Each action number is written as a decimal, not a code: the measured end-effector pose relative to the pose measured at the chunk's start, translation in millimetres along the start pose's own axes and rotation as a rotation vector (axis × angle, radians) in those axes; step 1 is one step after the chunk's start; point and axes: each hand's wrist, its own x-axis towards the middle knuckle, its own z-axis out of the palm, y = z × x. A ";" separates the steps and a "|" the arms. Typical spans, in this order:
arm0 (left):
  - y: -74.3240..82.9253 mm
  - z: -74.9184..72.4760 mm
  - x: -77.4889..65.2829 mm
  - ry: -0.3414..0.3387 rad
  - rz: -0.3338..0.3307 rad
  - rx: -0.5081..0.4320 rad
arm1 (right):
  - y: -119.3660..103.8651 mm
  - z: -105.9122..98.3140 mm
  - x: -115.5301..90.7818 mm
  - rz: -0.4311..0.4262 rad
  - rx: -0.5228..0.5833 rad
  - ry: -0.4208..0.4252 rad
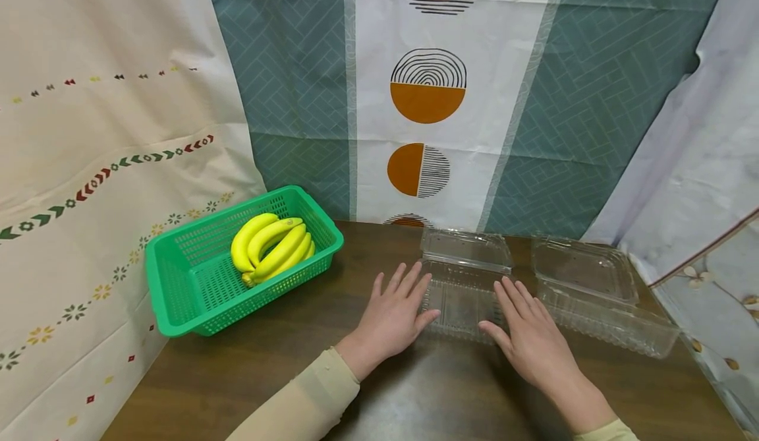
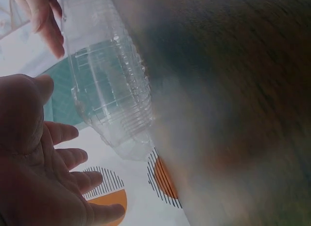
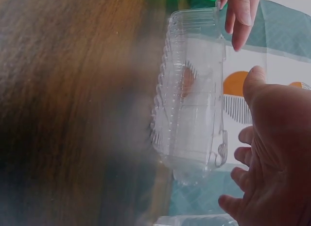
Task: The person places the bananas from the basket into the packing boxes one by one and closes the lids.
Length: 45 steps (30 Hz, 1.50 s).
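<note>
A clear plastic clamshell container (image 1: 461, 306) sits on the brown table with its lid (image 1: 465, 248) hinged open toward the back. My left hand (image 1: 394, 316) is at the container's left side, fingers straight and spread a little. On the opposite side, my right hand (image 1: 530, 339) is held much the same way, fingers extended forward. Both wrist views show the palms near the clear container (image 2: 109, 75) from either side; whether any finger touches its rim cannot be told. Neither hand holds anything.
At the left stands a green plastic basket (image 1: 178, 319) with a bunch of yellow bananas (image 1: 274, 251) in it. A second clear clamshell container (image 1: 617, 322), also open, lies to the right. Patterned cloth curtains (image 1: 296, 98) hang behind the table (image 1: 415, 408) and along both sides.
</note>
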 end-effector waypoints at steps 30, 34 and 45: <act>-0.7 10.2 -0.9 -0.057 0.019 -0.032 | 5.8 8.1 -9.5 0.082 0.037 -0.055; -1.4 10.9 -0.8 -0.067 0.021 -0.030 | 5.9 8.9 -10.1 0.090 0.042 -0.066; -2.8 11.2 -1.9 -0.070 0.018 -0.042 | 7.0 10.7 -10.1 0.091 0.047 -0.079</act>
